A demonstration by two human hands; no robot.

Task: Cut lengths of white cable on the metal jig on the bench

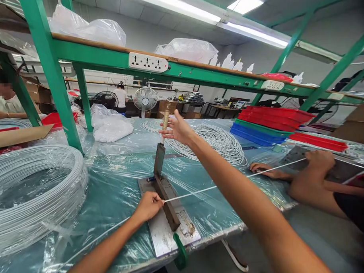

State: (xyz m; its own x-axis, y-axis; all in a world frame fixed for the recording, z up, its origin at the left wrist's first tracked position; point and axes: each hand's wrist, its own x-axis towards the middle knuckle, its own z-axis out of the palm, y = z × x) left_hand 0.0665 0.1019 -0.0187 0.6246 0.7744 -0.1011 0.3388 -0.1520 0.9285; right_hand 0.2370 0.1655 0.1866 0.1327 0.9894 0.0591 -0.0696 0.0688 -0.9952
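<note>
My left hand (148, 206) pinches a thin white cable (192, 193) at the near bar of a hand-lever cutter (169, 210). The cutter sits on a metal base plate (158, 237), and its lever stands raised. Up at the tape-wrapped lever handle (167, 113), my right hand (180, 129) has its fingers spread; whether they touch the handle I cannot tell. From my left hand the cable stretches right, passing behind my right forearm, to a co-worker's raised hand (320, 159). A further length trails left below my left forearm.
A large coil of white cable (79, 184) lies at left, another coil (230, 146) behind the cutter. Stacked red, green and blue trays (259, 128) stand at right. A green clamp (180, 250) grips the table edge. A green shelf frame (107, 55) spans overhead.
</note>
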